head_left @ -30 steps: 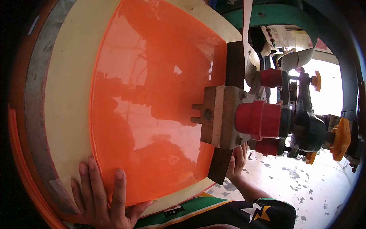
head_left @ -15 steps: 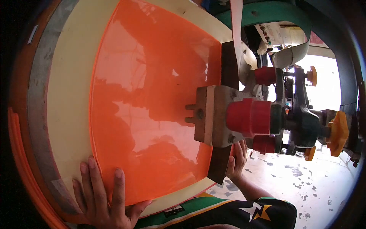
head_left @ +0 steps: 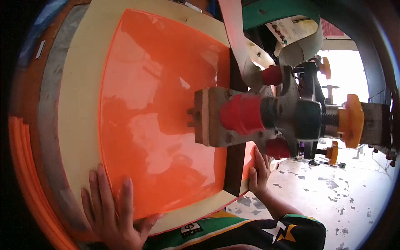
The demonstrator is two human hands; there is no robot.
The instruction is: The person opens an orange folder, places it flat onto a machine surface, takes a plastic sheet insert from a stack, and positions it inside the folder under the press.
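Note:
A glossy orange plastic sheet [head_left: 166, 112], seemingly more than one layer at its left edge, lies on a cream board [head_left: 77, 108]. My left hand [head_left: 114, 212] rests along the sheet's near left corner, fingers spread and thumb out over the near edge. A dark flat bar [head_left: 234, 175] stands across the sheet's right side. Past that bar, my right hand [head_left: 260, 175] lies with fingers stretched out at the edge of orange material. The head of a press-like machine [head_left: 250, 116], with red collars and yellow knobs, overhangs the bar and hides part of the sheet.
More orange sheets [head_left: 23, 166] are stacked along the left edge. A green curved machine frame [head_left: 266, 12] and a pale strap [head_left: 233, 37] stand at the back. On the right is a pale, dark-spotted floor [head_left: 316, 200]. A white marker-like object [head_left: 193, 7] lies at the far edge.
The view has shifted, so the machine head appears farther left and the sheet's far edge lower. More orange material shows beside my right hand. Both hands keep nearly the same pose.

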